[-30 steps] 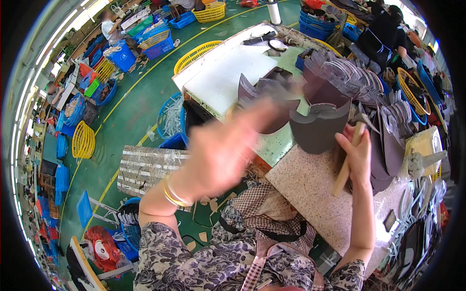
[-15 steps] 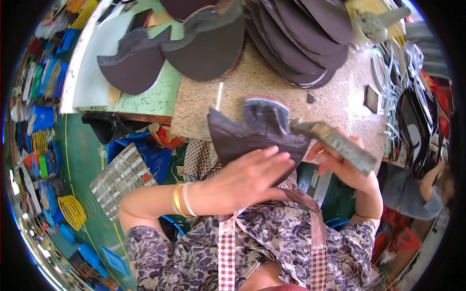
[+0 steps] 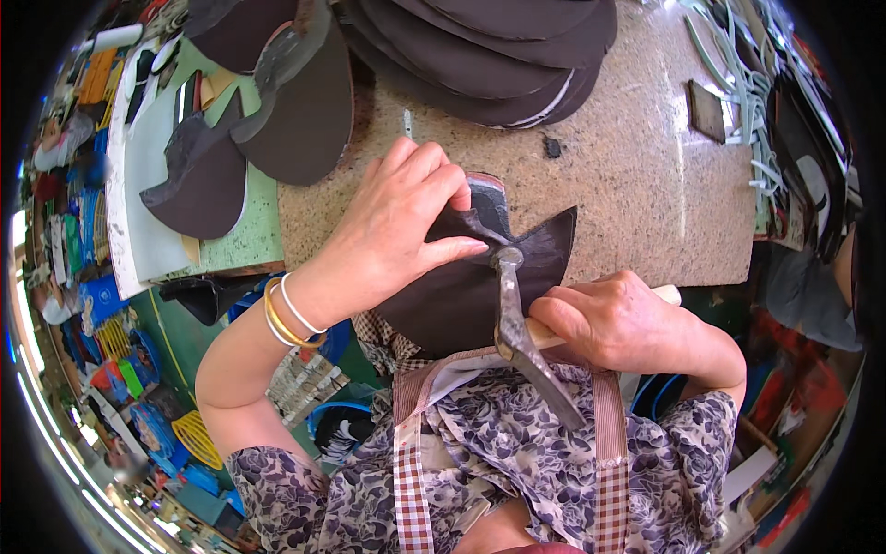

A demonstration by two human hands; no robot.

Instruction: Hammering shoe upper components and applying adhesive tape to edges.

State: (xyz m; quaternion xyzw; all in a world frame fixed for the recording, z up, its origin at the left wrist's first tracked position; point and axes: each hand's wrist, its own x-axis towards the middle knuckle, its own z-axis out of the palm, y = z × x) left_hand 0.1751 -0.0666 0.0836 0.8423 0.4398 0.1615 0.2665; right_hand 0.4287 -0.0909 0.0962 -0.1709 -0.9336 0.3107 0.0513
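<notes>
Speckled worktop (image 3: 637, 203) ahead — left hand (image 3: 397, 222) pinches dark panel (image 3: 438, 305), right hand (image 3: 614, 319) grips hammer (image 3: 510, 309).

Tan Speckled Counter (image 3: 637, 217) Heaped at Far Side

A fanned stack of dark brown, round-edged sheets (image 3: 480, 69) lies there. At left, a dark brown sheet with a wavy grey edge (image 3: 309, 120) straddles the seam with a pale green surface (image 3: 264, 214). A small black scrap (image 3: 553, 148) sits near the stack; a dark, flat square block (image 3: 707, 111) rests at right, near pale blue-grey strips (image 3: 746, 103).
</notes>
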